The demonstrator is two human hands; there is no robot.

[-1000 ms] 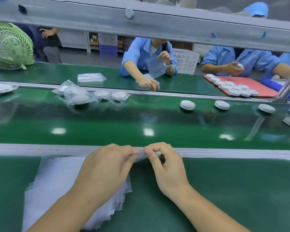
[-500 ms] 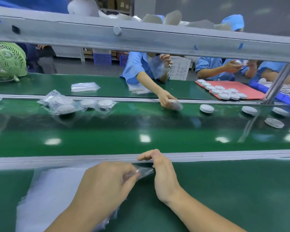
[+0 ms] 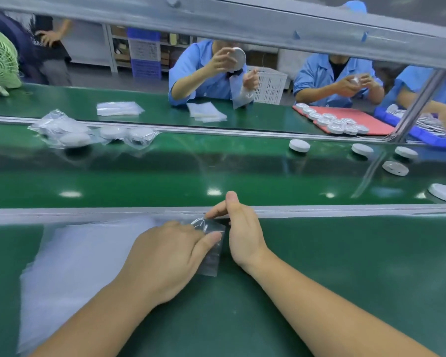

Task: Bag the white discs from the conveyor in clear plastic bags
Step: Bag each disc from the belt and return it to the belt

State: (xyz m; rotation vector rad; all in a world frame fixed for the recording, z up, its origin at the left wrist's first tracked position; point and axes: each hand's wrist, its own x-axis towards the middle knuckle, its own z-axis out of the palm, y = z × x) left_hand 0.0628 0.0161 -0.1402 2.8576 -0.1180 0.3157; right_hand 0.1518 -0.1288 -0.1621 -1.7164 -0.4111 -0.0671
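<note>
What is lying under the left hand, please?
The left hand rests on a stack of clear bags on the green table. The part beneath the palm is hidden.

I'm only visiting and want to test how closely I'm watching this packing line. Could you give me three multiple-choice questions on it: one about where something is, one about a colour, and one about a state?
1. Where does the stack of spare bags lie?
A. under the left hand
B. in the white basket
C. on the moving belt

2. What colour is the far mat?
A. yellow
B. red
C. black

3. The bag between the left hand and the right hand is:
A. empty
B. holding a disc
C. knotted shut

Answers:
1 A, because the hand and forearm lie over the stack's right side.
2 B, because it is plainly red.
3 A, because it lies flat and green shows straight through it.
</note>
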